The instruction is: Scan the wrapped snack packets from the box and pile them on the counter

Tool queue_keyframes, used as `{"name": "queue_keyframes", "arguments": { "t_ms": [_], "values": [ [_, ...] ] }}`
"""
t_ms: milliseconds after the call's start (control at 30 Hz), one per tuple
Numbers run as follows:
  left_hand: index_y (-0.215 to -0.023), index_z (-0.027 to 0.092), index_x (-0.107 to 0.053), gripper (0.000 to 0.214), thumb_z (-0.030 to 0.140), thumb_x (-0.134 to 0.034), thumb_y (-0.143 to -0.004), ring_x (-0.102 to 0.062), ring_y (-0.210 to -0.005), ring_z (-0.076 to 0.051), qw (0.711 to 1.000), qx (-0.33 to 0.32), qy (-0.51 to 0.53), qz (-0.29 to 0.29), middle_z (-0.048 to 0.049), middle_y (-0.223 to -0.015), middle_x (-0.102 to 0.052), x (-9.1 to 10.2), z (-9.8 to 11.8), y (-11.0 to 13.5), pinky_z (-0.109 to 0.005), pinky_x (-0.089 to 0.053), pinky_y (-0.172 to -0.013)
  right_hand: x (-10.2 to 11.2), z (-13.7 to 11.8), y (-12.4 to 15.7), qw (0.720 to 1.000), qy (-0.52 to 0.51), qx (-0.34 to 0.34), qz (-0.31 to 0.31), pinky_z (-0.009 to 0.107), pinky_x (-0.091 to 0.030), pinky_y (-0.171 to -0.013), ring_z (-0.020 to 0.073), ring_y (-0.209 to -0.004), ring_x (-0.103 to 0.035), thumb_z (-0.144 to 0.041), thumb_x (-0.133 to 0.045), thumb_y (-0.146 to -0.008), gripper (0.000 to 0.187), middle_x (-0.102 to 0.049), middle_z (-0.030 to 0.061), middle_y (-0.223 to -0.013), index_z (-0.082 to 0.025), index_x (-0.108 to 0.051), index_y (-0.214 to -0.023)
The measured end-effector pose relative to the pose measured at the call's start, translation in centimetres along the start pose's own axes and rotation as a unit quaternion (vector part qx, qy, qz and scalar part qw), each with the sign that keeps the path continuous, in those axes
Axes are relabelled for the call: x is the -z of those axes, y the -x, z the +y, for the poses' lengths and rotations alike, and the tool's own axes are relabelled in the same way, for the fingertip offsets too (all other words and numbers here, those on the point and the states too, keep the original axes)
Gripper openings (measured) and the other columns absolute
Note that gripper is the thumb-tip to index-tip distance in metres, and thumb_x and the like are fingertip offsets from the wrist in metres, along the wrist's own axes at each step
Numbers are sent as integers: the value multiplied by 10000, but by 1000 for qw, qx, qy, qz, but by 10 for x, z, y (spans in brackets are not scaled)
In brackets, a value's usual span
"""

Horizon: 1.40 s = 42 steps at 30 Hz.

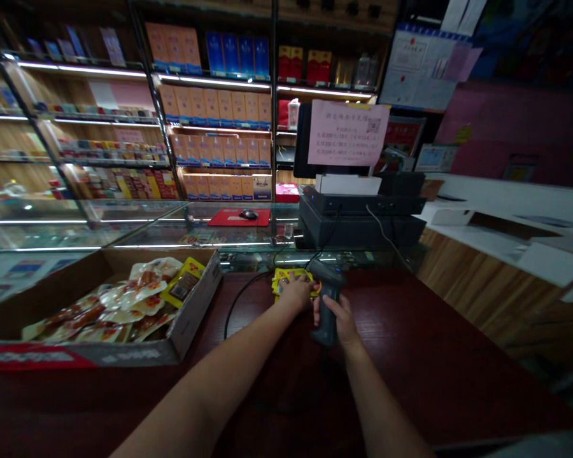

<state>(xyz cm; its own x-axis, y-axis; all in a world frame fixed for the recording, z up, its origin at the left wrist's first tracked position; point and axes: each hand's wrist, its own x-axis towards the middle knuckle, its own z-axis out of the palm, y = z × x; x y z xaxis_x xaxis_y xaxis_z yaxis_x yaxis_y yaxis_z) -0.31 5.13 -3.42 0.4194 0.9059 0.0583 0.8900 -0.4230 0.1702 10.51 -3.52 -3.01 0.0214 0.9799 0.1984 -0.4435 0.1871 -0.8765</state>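
My right hand point(344, 318) is wrapped around the grip of a dark handheld scanner point(332, 283), thumb on the near side and fingers round the far side, so I judge the hold is firm and the trigger, hidden from me, within finger reach. I keep it upright, head uppermost, just beside the yellow packets point(281, 276), which seems the handy way to bring its face near their print. My left hand point(296, 294) lies over those packets on the dark red counter point(401, 362), probably to steady them; whether its fingers pinch or merely press, I cannot tell. The open cardboard box point(198, 318) sits to my left, clear of both forearms, and I take that spot to be chosen so its contents stay within easy reach. A black cable point(235, 300) curves over the counter between box and packets; I cannot trace both its ends.

What shows of the yellow packets is bright, glossy and flat, with darker print; my hand hides most of it, so I cannot count whether there are 2 or more. In the box, 1 similar yellow pouch point(184, 283) with a brown panel leans on a heap of shiny clear-and-white packs point(131, 298) with reddish-brown contents.
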Motion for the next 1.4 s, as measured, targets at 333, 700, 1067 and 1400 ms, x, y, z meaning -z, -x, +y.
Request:
{"name": "queue_keyframes", "arguments": {
  "t_ms": [333,700,1067,1400],
  "values": [
    [-1327,391,-409,646,279,-610,-723,-221,-1353,-355,998,-24,-54,36,-28,-1480,-307,29,-96,92,-678,-120,-1013,-11,5,3,997,14,-46,-55,230,-469,-363,109,-384,-540,-386,-686,-682,388,-606,-28,-566,-145,-581,-968],
    [-886,133,-654,511,577,-417,-797,-538,-997,-318,945,267,-32,185,-169,-980,-598,39,-93,110,-432,-412,-818,-17,20,2,986,71,-117,-90,233,-454,-357,120,-370,-544,-414,-702,-648,423,-610,-26,-540,-146,-555,-941],
    [-711,184,-498,172,352,-533,-728,-530,-566,-130,795,188,471,334,14,-605,-561,2,-131,98,-235,-411,-550,-20,24,9,977,86,-146,-132,213,-446,-370,107,-388,-547,-408,-687,-677,436,-616,-23,-576,-144,-545,-994],
    [-671,164,-472,379,445,-705,-567,-590,-693,-115,617,123,678,380,10,-727,-583,6,-112,96,-319,-519,-746,-26,25,15,968,85,-148,-186,223,-452,-365,116,-384,-553,-423,-684,-686,431,-607,-23,-573,-146,-540,-983]
  ]
}}
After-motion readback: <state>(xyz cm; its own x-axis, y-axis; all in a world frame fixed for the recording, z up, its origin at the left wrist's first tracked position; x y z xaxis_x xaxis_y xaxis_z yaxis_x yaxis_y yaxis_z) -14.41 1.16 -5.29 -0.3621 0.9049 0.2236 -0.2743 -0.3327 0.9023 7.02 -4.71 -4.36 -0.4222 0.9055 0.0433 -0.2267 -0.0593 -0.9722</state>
